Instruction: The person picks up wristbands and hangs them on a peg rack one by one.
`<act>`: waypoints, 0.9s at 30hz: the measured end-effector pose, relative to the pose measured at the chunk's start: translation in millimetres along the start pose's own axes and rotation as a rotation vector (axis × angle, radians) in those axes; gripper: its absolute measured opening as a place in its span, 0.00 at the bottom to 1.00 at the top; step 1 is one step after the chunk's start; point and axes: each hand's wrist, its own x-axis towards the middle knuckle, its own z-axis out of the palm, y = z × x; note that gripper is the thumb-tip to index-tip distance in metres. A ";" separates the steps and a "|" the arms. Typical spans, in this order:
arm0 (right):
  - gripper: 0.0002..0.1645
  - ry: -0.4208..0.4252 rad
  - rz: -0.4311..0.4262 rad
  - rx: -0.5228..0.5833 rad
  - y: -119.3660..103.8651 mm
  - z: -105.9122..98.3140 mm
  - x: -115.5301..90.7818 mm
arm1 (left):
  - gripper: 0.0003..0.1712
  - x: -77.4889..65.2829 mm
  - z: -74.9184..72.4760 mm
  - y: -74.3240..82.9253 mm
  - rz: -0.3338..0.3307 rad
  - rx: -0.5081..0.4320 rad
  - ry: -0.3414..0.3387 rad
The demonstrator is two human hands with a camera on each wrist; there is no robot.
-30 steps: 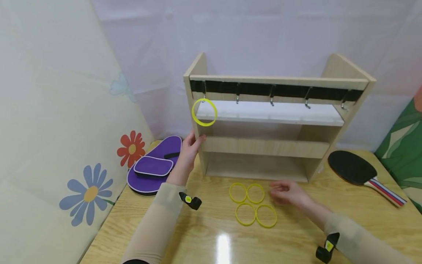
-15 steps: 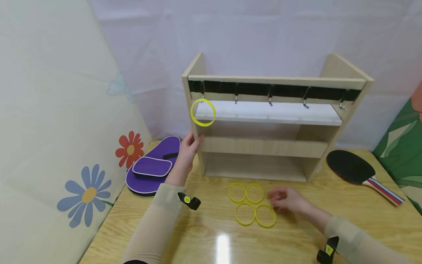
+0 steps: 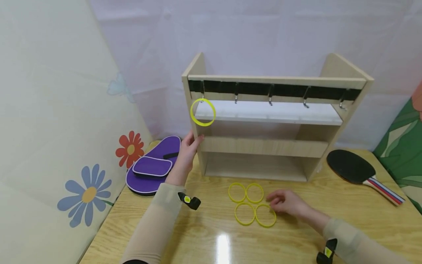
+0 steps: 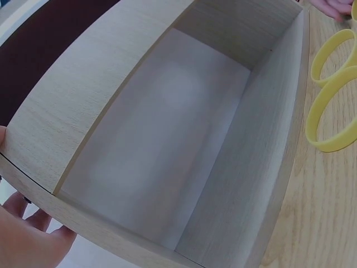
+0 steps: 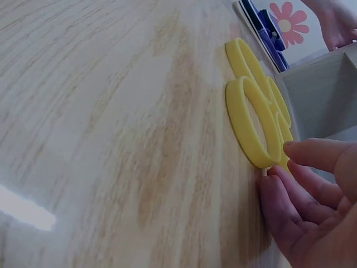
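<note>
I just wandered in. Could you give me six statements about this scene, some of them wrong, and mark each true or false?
1. A yellow ring hangs on the leftmost hook. True.
2. All five hooks hold rings. False: the other four hooks are bare.
3. The left hand grips the rack. True.
4. Both hands grip the rack. False: the right hand is close to the table rings.
5. The paddle lies on the table, right of the rack. True.
6. Three rings lie on the table. False: four do.

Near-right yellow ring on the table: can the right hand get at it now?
Likely yes: the right hand is right beside the near-right yellow ring, with nothing visible blocking it.
</note>
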 end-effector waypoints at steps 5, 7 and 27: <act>0.19 0.016 -0.028 -0.099 1.2 3.1 0.6 | 0.29 -0.6 -0.2 0.2 -0.003 0.006 0.000; 0.18 0.022 -0.037 -0.129 1.5 4.3 1.2 | 0.29 -0.7 -0.3 0.3 -0.005 0.008 0.001; 0.17 -0.056 -0.036 -0.040 -5.8 -6.0 1.6 | 0.29 0.7 -0.6 -0.1 -0.020 0.021 -0.007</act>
